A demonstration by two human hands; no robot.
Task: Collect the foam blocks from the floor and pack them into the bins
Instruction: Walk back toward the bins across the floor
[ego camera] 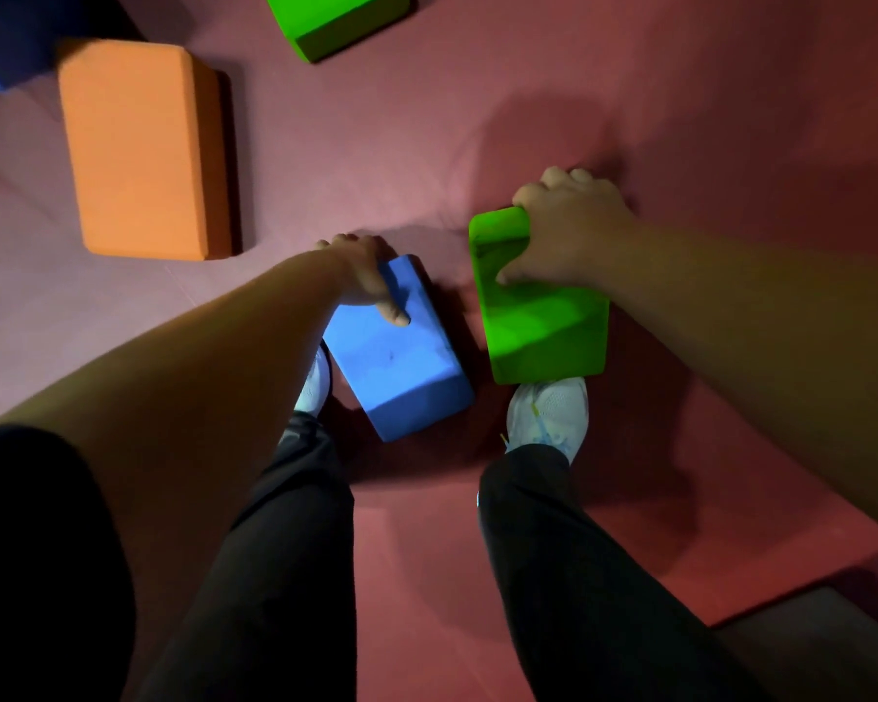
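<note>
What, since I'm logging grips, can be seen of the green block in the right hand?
The green block is a bright foam-looking slab with rounded corners, broad face toward the camera. The right hand grips its far end, thumb on the face, fingers curled behind. Its near end overlaps a white shoe; whether it touches the floor is unclear.

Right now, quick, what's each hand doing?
Left hand: gripping the blue block.
Right hand: gripping the green block.
</note>
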